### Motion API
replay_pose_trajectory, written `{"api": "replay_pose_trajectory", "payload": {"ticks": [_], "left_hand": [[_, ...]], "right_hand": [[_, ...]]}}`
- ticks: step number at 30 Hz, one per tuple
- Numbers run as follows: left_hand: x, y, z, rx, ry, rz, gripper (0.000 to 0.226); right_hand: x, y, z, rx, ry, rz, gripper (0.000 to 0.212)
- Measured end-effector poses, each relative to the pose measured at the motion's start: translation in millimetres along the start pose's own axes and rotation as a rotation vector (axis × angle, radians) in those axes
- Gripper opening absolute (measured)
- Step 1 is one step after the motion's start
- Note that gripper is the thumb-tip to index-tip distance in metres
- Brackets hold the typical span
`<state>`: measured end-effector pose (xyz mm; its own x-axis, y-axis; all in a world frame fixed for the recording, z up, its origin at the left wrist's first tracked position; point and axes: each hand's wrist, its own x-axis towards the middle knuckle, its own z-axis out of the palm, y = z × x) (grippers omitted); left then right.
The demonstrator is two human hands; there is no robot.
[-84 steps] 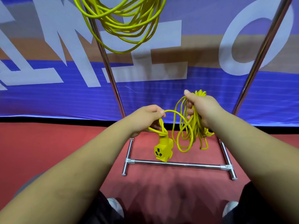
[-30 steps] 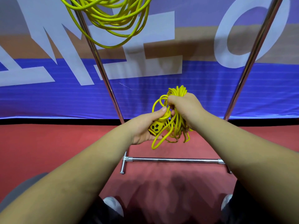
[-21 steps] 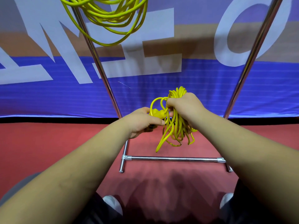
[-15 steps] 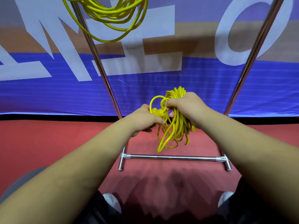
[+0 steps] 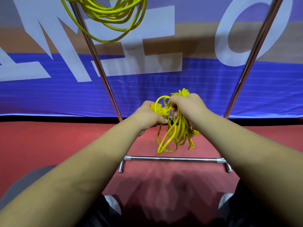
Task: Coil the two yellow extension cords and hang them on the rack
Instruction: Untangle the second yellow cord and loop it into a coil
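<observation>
My right hand [image 5: 188, 106] grips the top of a coiled yellow extension cord [image 5: 176, 136]; its loops hang down below my fist. My left hand [image 5: 147, 115] holds that cord's yellow socket end [image 5: 158, 109], pressed against the coil just left of my right hand. A second coiled yellow cord [image 5: 111, 15] hangs from the upper part of the metal rack [image 5: 100, 66]; its hanging point lies above the frame.
The rack's two chrome uprights slant up left and right, and its base bar [image 5: 173, 159] lies on the red floor below the coil. A blue banner [image 5: 49, 95] with large white letters stands behind. My shoes [image 5: 113, 203] show at the bottom.
The socket end hung loose below my left hand; I have since brought it up against the coil. Over the last second both hands stay close together at the coil's top.
</observation>
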<state>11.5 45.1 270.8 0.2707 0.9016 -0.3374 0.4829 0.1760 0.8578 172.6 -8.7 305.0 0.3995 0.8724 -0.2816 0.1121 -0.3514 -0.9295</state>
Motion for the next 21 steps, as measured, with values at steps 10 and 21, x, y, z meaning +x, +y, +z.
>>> {"api": "replay_pose_trajectory", "payload": {"ticks": [10,21], "left_hand": [[2,22,5,0.315,0.084,0.014,0.119],[2,10,-16,0.319,0.016,0.168,0.104]], "right_hand": [[7,8,0,-0.024,0.033,-0.002,0.019],[25,9,-9,0.164,0.071,0.047,0.018]]}}
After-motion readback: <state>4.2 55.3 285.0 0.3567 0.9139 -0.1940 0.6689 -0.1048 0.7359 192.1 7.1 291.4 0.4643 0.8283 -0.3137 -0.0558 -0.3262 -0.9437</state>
